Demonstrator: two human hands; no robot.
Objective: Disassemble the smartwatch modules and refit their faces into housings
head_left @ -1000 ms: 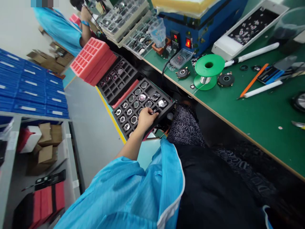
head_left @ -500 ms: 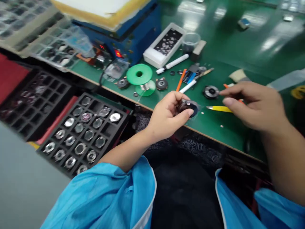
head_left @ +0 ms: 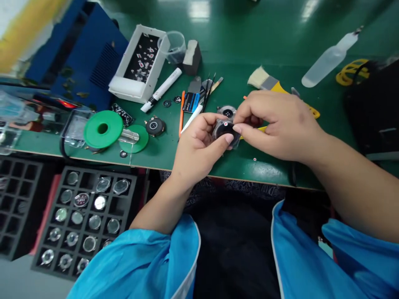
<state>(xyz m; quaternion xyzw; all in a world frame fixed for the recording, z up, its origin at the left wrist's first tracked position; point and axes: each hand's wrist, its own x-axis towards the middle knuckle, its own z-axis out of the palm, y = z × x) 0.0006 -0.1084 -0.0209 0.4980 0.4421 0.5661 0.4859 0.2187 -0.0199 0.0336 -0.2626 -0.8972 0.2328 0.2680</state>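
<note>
My left hand (head_left: pixel 195 151) is closed round a dark, round watch (head_left: pixel 220 130) near the bench's front edge, its thumb lying across the face. A small red-and-white sticker (head_left: pixel 226 124) shows on that face, and clear film seems to edge it. The thumb and forefinger of my right hand (head_left: pixel 277 124) pinch at the watch's right rim; whether they grip film or case is too small to tell. Just behind the held watch lies another watch body (head_left: pixel 227 110), back up. Under my right hand, part of a yellow-handled tool (head_left: pixel 262 129) shows.
On the left stand a green solder spool (head_left: pixel 107 126), a watch body (head_left: pixel 155 126) and a white tray (head_left: pixel 131 87) of small stickers. A marker (head_left: pixel 162 89), a brush (head_left: pixel 260 79) and a bottle (head_left: pixel 327 62) lie behind. Below the bench edge sits a foam tray (head_left: pixel 84 185) of watches.
My right hand has come left from above the yellow-handled tool to the held watch and now pinches its rim. My left hand keeps its hold. The camera view has turned to the right.
</note>
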